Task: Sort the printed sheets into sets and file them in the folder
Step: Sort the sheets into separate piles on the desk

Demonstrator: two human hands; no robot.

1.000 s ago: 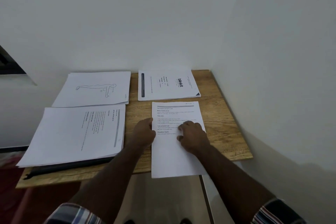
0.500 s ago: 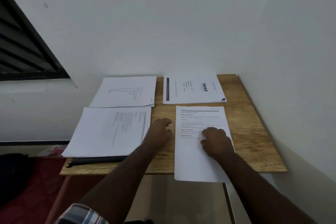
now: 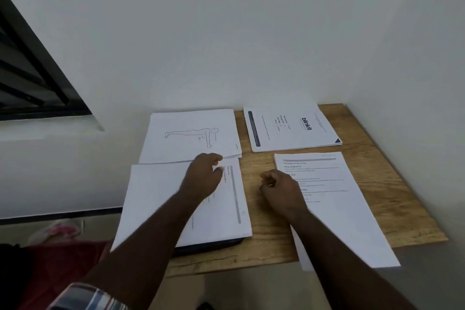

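From the head camera, four piles are laid out on the wooden table (image 3: 377,209): a sheet with a drawn figure (image 3: 188,136) at eleven o'clock, a printed pile with a logo (image 3: 289,128) at one o'clock, a text sheet (image 3: 337,199) at four o'clock hanging over the near edge, and a turned text pile (image 3: 161,199) at eight o'clock. That last pile lies on a dark folder (image 3: 214,245), only its near edge peeking out. The left hand (image 3: 203,176) is over the eight o'clock pile, fingers loosely curled near the top edge; whether they pinch a page, I cannot tell. The right hand (image 3: 281,190) hangs between the near piles, fingers curled, holding nothing. Sorting looks largely done; filing into the folder is all ahead, I reckon.
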